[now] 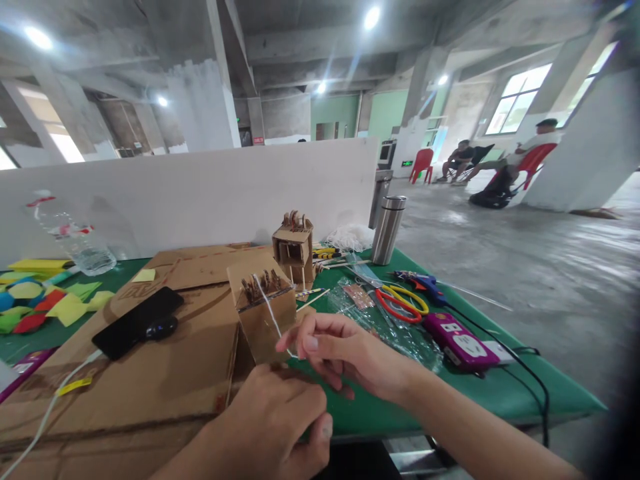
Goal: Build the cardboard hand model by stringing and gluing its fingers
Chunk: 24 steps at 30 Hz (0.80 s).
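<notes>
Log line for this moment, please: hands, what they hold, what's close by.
right hand: pinching white string | left hand: fisted below cardboard box | string runs to box top | nearby: scissors, phone

two cardboard boxes [263, 313], one flask [388, 229], one bottle [75, 237]

Bright ceiling lamps [371, 17] flaring in streaks, glaring windows [520, 97] — wide-angle bending, dark right edge, sharp centre
</notes>
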Motion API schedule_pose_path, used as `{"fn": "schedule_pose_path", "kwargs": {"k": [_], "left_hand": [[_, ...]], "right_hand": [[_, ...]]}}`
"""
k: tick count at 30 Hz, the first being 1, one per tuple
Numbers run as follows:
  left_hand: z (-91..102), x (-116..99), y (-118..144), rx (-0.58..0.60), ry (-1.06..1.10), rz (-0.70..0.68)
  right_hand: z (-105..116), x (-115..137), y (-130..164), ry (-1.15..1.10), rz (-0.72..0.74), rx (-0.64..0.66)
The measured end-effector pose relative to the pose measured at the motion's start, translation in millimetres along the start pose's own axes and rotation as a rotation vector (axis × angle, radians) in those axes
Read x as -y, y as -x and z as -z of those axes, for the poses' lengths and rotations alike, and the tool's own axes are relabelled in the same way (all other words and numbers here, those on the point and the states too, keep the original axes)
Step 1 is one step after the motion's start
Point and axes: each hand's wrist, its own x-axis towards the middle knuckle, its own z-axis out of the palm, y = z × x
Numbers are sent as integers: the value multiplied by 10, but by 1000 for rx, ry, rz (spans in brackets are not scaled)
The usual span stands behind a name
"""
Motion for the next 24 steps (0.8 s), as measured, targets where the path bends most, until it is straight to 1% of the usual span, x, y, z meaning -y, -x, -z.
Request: {"fn": "schedule_pose_path", "kwargs": {"k": [3,5,8,13,15,16,18,19,21,24], "left_hand": [[4,-10,-4,-12,15,2],[20,4,4,-32,28,-12],[58,45,47,-91,33,3],[56,102,165,-343,11,105],[36,113,166,-381,28,161],[31,116,149,-367,40,192],[34,121,91,-284,35,244],[40,122,57,-237,22,227],[53,120,0,-186,-8,164],[55,95,-32,-172,2,74]], "right_hand": [[-28,4,-45,-86,-7,173],[-17,5,-43,-160,-5,229],[21,2,5,-216,-11,250],[73,-43,98,-226,-1,290],[85,-69,117,-218,-25,290],[91,-79,124,-210,-39,289],[109,-86,136,-182,-50,286],[122,-82,142,-160,-49,279],[147,-61,149,-100,-40,235],[160,-14,130,-18,-10,96]]}}
